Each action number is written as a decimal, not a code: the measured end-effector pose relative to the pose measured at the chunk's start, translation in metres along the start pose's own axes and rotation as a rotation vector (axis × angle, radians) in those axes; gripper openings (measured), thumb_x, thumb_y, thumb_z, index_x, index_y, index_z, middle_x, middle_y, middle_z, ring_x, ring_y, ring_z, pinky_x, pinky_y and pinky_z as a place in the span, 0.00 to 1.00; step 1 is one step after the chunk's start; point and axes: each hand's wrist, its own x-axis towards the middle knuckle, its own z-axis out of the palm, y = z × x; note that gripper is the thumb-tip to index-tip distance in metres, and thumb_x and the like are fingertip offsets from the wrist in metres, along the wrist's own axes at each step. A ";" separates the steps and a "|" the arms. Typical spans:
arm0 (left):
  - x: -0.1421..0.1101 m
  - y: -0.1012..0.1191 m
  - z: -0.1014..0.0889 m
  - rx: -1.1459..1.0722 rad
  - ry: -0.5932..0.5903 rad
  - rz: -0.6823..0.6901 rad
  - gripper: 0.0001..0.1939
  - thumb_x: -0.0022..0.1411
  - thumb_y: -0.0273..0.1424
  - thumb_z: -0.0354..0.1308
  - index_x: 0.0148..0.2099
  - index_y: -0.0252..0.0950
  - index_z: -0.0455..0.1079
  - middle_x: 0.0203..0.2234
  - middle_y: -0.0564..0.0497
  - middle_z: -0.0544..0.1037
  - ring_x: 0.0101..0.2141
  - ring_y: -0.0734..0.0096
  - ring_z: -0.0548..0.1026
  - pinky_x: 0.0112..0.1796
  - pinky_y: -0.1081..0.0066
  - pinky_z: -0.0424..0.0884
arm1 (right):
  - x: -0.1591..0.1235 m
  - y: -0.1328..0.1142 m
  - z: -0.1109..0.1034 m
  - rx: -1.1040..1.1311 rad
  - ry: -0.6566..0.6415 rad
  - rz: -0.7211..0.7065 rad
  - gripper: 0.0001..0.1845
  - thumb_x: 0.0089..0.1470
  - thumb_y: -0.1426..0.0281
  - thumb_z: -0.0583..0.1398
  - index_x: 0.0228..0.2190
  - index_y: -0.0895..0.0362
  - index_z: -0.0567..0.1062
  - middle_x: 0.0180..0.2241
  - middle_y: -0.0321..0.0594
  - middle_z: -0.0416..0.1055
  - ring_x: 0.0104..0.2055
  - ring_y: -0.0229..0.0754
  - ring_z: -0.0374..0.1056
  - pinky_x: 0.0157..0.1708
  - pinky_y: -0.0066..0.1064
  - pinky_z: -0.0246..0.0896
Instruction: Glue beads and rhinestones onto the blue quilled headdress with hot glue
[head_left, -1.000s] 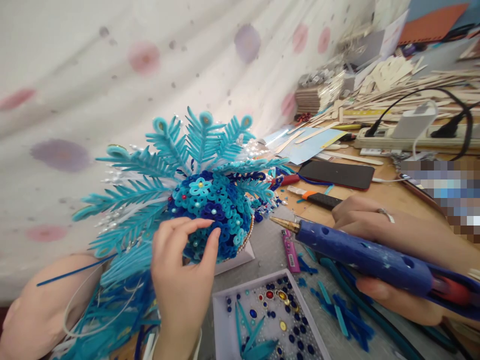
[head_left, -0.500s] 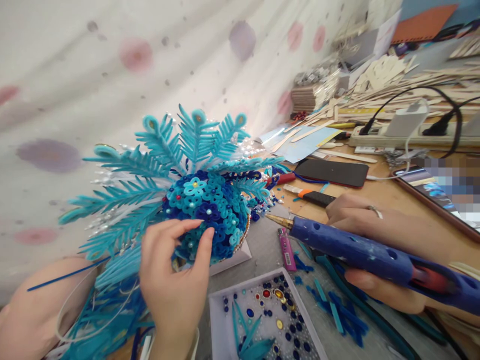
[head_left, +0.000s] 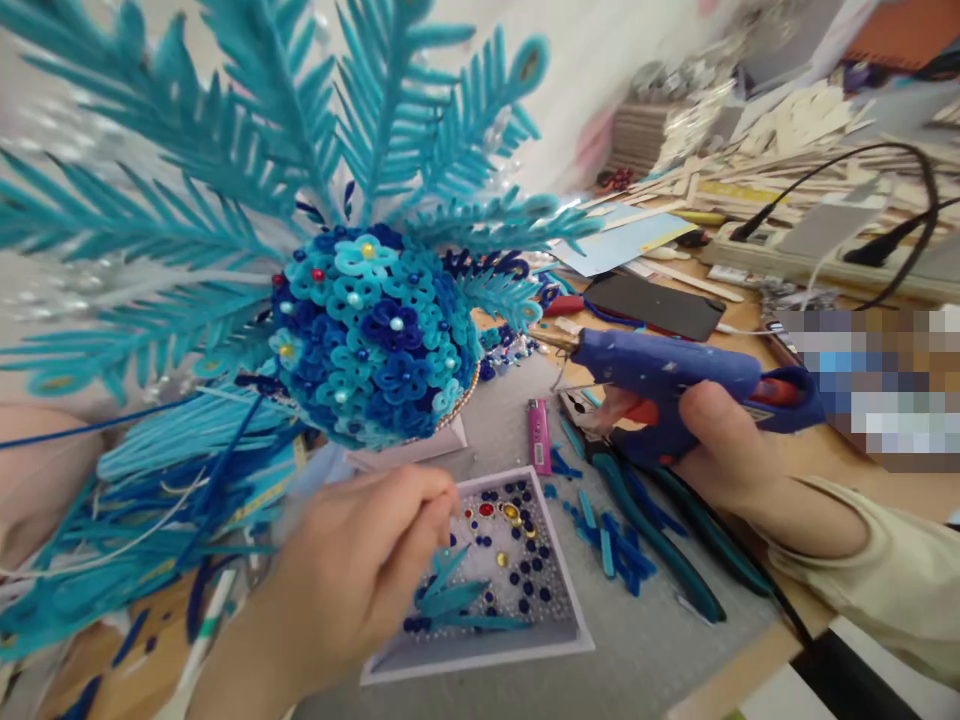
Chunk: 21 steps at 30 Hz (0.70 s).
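Note:
A blue and teal headpiece (head_left: 371, 330) of small flowers, beads and long feather-like fronds fills the left and centre, close to the camera. My left hand (head_left: 360, 575) hovers below it, over a shallow tray (head_left: 555, 635) of blue, red and gold gems, with fingertips pinched together; whether they hold anything is unclear. My right hand (head_left: 712, 440) grips a blue hot glue gun (head_left: 667, 375), its nozzle pointing left toward the headpiece.
A pink lighter (head_left: 538, 436) and blue strip offcuts (head_left: 607, 530) lie on the grey mat. Behind are a dark phone (head_left: 652, 305), a power strip with cables (head_left: 825, 255) and heaps of pale wooden sticks (head_left: 780, 150). A tablet sits at the right.
My left hand left the flower dome and dropped to the gem tray. The headpiece now looks much closer and higher. My right hand turned the glue gun and drew it back right.

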 end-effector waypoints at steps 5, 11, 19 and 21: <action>-0.022 -0.012 0.029 0.149 -0.303 0.009 0.14 0.62 0.21 0.49 0.26 0.41 0.64 0.13 0.60 0.68 0.15 0.74 0.66 0.20 0.70 0.55 | 0.002 0.000 0.005 0.056 -0.082 0.062 0.34 0.53 0.36 0.58 0.22 0.54 0.79 0.24 0.43 0.76 0.33 0.52 0.76 0.34 0.41 0.74; -0.024 -0.015 0.040 0.259 -0.332 0.158 0.13 0.64 0.18 0.49 0.37 0.40 0.72 0.26 0.54 0.79 0.25 0.69 0.76 0.24 0.71 0.65 | 0.003 0.000 0.009 0.103 -0.093 0.043 0.33 0.52 0.37 0.59 0.19 0.53 0.77 0.21 0.42 0.74 0.30 0.52 0.75 0.28 0.38 0.72; -0.001 0.002 0.065 0.485 -0.284 0.205 0.15 0.59 0.16 0.53 0.45 0.35 0.72 0.22 0.52 0.78 0.20 0.64 0.76 0.16 0.70 0.63 | -0.002 0.001 0.005 0.087 -0.174 0.017 0.29 0.57 0.41 0.58 0.25 0.51 0.80 0.24 0.42 0.75 0.31 0.52 0.75 0.36 0.42 0.74; 0.002 0.003 0.071 0.522 -0.272 0.233 0.12 0.59 0.16 0.54 0.41 0.34 0.72 0.21 0.52 0.76 0.19 0.64 0.75 0.16 0.70 0.62 | -0.005 0.005 0.000 0.051 -0.209 -0.008 0.29 0.61 0.42 0.54 0.28 0.51 0.81 0.27 0.43 0.77 0.33 0.52 0.75 0.36 0.42 0.73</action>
